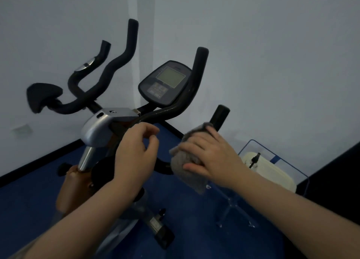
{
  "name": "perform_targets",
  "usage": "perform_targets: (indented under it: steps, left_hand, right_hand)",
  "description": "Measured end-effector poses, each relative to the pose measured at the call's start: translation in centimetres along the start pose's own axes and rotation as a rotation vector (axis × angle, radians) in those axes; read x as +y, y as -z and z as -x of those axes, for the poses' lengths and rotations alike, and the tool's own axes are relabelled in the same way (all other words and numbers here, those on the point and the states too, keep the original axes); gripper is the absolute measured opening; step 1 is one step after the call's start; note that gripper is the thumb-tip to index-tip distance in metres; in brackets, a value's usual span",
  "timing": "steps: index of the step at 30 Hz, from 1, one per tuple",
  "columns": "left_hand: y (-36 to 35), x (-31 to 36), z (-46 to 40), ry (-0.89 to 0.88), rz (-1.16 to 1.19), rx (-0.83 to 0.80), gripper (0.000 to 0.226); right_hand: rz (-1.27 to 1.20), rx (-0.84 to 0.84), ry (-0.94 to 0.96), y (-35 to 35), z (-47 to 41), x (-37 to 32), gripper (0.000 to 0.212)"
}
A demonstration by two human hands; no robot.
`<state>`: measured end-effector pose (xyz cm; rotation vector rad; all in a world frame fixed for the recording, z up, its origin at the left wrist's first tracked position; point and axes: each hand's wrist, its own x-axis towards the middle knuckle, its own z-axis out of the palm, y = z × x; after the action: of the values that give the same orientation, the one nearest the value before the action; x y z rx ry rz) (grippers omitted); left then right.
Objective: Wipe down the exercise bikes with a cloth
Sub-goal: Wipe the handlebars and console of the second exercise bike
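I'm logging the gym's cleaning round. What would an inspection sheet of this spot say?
Surface: blue floor.
Job's things: grey cloth wrapped on a black handlebar; bike console unlit.
Clutter: white container by the wall.
Hands: right hand grips the cloth; left hand loosely curled, holding nothing.
Cables: nothing seen.
Surroundings: pale walls, a second bike's handlebars behind.

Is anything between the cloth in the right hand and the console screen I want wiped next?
One thing: the black handlebar tube runs below the console, between it and the cloth held in the right hand. The screen itself is uncovered.
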<state>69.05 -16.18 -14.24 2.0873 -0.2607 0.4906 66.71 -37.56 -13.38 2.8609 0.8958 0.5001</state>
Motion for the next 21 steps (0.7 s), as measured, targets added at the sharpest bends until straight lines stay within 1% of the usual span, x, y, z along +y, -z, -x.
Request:
perform_targets:
  steps: [2,3,5,7,9,10,12,13,15,16,17,19,21]
  left_hand:
    - [1.3,-1.6,0.5,-0.072,-0.220,0.111,0.014]
    - [1.9,-2.4,0.8,-0.055,-0.314,0.170,0.014]
    - [2.7,-3.3,1.0,0.054,-0.414,0.254,0.014]
    - [2.7,-3.4,0.8,0.132,-0.431,0.261,0.016]
    - [2.5,-3.5,0.7,0.172,-0.460,0.237,0.019]
    - [2.6,-3.8,0.8,0.213,-0.466,0.232,0.021]
    - [3.0,-4.3,1.1,0.303,-0.422,0.247,0.023]
    - [3.0,-4.6,1.3,0.321,-0.394,0.260,0.024]
    - [2.8,-4.7,1.6,0.293,-0.388,0.281,0.024]
    - [2.7,-4.6,1.6,0.276,-0.387,0.288,0.023]
    - [2.8,-4.6,1.6,0.269,-0.378,0.298,0.022]
    - [2.8,-4.6,1.5,0.267,-0.360,0.311,0.023]
    - [2.8,-4.7,1.6,0.268,-0.348,0.330,0.024]
  right_hand:
    - [0.037,-0.045,-0.083,0.1,-0.3,-0.7,0.063]
    - [0.060,-0.054,-0.130,-0.2,-0.8,-2.3,0.061]
    - [0.124,-0.103,-0.162,-1.0,-3.1,-6.0,0.042]
    - [0.086,-0.165,-0.130,-1.3,-5.8,-8.2,0.024]
    - [0.055,-0.213,-0.078,-1.4,-7.4,-8.1,0.028]
    - [0.050,-0.199,-0.039,-1.3,-7.1,-7.7,0.030]
    - [0.029,-0.203,-0.024,-1.8,-5.9,-6.7,0.039]
    - [0.000,-0.250,-0.026,-1.9,-6.0,-6.1,0.037]
    - [-0.094,-0.385,0.025,-2.0,-8.1,-6.0,0.027]
    - [-0.152,-0.419,0.015,-2.1,-9.7,-6.4,0.028]
    - [-0.233,-0.417,-0.034,-2.2,-11.1,-6.8,0.027]
    - [-0.352,-0.350,-0.162,-2.7,-12.0,-7.5,0.028]
    - [-0.363,-0.245,-0.253,-3.4,-10.4,-8.0,0.031]
